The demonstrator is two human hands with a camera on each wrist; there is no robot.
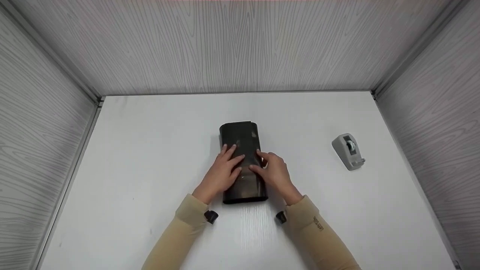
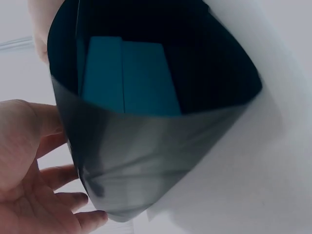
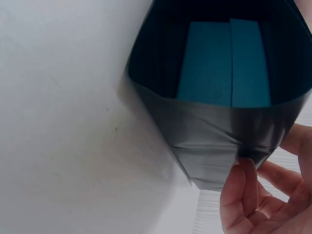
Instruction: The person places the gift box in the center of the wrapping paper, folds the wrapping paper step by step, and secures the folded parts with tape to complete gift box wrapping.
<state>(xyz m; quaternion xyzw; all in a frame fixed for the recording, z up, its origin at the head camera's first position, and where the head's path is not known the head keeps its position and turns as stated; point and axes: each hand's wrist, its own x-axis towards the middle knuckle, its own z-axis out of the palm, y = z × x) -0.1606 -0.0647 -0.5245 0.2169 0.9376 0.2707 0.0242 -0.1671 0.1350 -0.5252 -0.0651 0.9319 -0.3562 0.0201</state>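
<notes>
A glossy black sheet of wrapping paper (image 1: 243,191) forms a flattened tube, lying lengthwise on the white table. Through its open end, both wrist views show a teal box-like thing (image 2: 146,78) inside, with a straight seam along its face. My left hand (image 1: 221,174) rests its spread fingers on the tube's upper face and left side. On the other side, my right hand (image 1: 275,172) pinches the wrapping near the right edge, thumb on top. Creases run across the paper by those fingertips in the right wrist view. Small shiny patches, like clear tape, show on the upper face.
A grey tape dispenser (image 1: 348,152) with a roll in it stands on the table (image 1: 150,150) to the right. Pale wood-grain panels (image 1: 240,45) wall in the table at the back and both sides. A small black wrist camera (image 1: 211,216) sits at each cuff.
</notes>
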